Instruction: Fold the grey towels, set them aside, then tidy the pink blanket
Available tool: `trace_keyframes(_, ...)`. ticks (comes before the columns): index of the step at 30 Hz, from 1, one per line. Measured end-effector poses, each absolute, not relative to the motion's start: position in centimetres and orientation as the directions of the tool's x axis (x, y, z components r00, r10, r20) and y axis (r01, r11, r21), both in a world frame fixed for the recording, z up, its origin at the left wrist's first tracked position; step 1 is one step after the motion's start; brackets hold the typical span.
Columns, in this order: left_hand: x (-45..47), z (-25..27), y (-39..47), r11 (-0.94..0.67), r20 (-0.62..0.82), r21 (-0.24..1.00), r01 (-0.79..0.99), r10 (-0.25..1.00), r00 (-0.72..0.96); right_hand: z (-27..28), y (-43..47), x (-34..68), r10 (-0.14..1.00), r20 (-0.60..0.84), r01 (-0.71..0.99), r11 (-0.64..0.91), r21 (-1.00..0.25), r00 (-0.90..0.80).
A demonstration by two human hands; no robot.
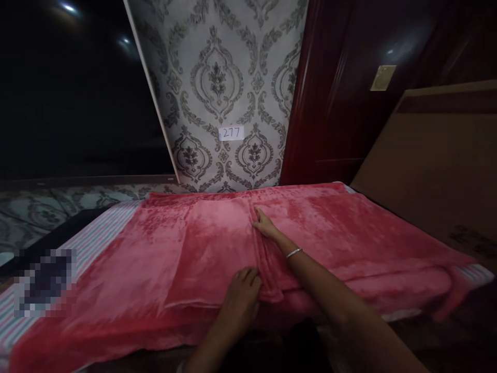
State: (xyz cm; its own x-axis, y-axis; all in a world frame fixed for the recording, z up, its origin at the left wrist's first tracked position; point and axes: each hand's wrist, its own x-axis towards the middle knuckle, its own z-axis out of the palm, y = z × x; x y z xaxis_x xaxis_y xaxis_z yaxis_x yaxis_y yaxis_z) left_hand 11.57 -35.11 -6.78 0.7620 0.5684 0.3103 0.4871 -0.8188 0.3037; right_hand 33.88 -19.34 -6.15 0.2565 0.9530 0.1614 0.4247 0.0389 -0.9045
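Note:
A red-pink plush blanket [128,280] is spread over a table-like surface. On it lies a folded piece of the same plush cloth [217,243], with layered edges along its right side. My right hand [265,225] pinches the far part of that right edge between thumb and fingers; a thin bangle sits on the wrist. Nearer to me, my left hand [244,290] has its fingers curled onto the cloth close to the near right corner. Its fingertips are partly hidden. Whether the folded piece is separate from the blanket cannot be made out.
A striped sheet [104,228] shows along the left, with a blurred-out dark item [48,280] on it. A large dark screen [77,103] stands behind at left. At right leans a big cardboard box [435,155]. The patterned wall bears a paper label [232,133].

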Motion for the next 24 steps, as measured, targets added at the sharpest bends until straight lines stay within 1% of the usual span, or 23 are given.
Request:
trace_keyframes(8,10.6,-8.0,-34.8,-0.851,0.407,0.287,0.439,0.523,0.749,-3.8,-16.1,33.3,0.947,0.219,0.404,0.110,-0.908,0.234)
trace_keyframes(12,10.6,-8.9,-34.6,-0.846,0.483,0.297,0.443,0.533,0.695,-3.3,-14.9,33.0,0.932,0.268,0.433,0.142,-0.890,0.245)
trace_keyframes(14,10.7,-9.2,-34.5,-0.850,0.510,0.290,0.440,0.526,0.681,-3.7,-14.7,33.2,0.925,0.270,0.455,0.126,-0.881,0.267)
trace_keyframes(19,10.9,-9.1,-34.7,-0.869,0.504,0.249,0.428,0.494,0.709,-5.3,-15.0,33.8,0.936,0.191,0.491,0.023,-0.871,0.295)
trace_keyframes(24,11.0,-8.3,-35.0,-0.895,0.562,0.216,0.390,0.441,0.700,-5.3,-15.1,34.0,0.937,0.184,0.519,0.003,-0.855,0.297)
